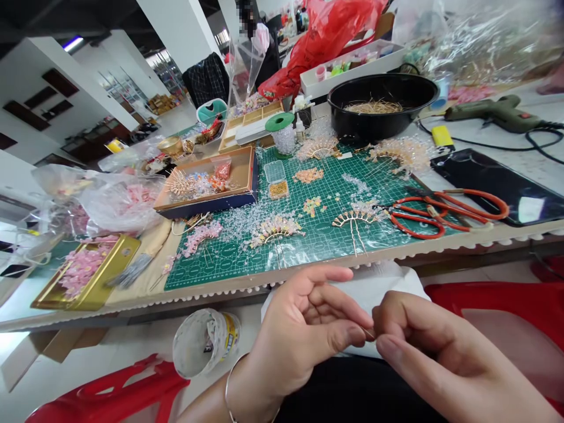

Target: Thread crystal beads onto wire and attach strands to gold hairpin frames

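Left hand: left hand [299,332], bangle [229,388] on the wrist, thumb and fingertips pinched on the end of a thin gold-toned wire [368,333].
Right hand: right hand [427,352], fingertips pressed on the same wire from the other side.
Hand state: hands together, both clamped on the wire, fingertips nearly touching.
Wire location: held between both hands, just above the lap and below the counter edge; its full length is hidden by the fingers.
Under hands: white cloth [374,299] over black trousers [348,393].
Counter front: scalloped white trim [308,282] along the edge, nearest the hands.
Mat: green cutting mat [321,200] on the counter [497,170], scattered with clear beads [238,223].
On mat: fan-shaped beaded hairpins [355,218], loose pink beads [307,175], small box of gold beads [278,189].
Right of mat: orange-handled pliers [449,210], green glue gun [497,114], black pot [379,111] with straw-coloured fibres.
Left of mat: brown tray of beads [205,182], gold tin of pink flowers [83,273].
Floor: white plastic tub [205,343] beside the hands, left of the lap.
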Demonstrator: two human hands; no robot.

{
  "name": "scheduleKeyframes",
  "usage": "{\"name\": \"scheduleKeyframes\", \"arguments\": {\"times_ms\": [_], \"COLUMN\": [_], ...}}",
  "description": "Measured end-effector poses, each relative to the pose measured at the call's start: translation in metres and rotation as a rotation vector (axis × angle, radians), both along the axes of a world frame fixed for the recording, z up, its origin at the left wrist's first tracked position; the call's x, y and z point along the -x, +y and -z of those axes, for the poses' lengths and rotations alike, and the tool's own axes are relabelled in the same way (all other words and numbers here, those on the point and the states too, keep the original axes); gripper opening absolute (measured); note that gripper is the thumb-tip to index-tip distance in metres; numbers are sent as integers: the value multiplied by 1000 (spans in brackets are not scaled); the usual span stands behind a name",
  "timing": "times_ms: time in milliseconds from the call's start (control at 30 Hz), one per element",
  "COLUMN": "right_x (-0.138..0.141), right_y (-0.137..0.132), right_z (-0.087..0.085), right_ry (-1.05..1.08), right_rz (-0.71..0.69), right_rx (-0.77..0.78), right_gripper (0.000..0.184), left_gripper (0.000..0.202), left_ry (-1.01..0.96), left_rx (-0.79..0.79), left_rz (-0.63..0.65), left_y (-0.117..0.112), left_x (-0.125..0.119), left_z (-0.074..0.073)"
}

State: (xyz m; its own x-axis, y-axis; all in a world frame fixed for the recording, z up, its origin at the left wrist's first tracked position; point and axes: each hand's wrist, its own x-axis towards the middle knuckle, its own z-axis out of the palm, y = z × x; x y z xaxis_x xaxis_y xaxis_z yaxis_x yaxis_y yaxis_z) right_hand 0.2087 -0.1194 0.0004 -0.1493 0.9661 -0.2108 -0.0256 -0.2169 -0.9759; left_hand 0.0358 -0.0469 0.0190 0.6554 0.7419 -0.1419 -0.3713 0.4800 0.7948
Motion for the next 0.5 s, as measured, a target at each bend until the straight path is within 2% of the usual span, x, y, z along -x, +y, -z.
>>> {"name": "scheduleKeyframes", "arguments": {"times_ms": [500], "right_x": [1], "right_y": [5], "right_z": [1], "right_ry": [-49], "right_rz": [-4], "right_rx": [-16], "right_gripper": [43], "left_gripper": [49], "left_ry": [40], "left_rx": [-34], "left_rz": [-2], "left_y": [2], "left_x": [1], "left_z": [-5]}}
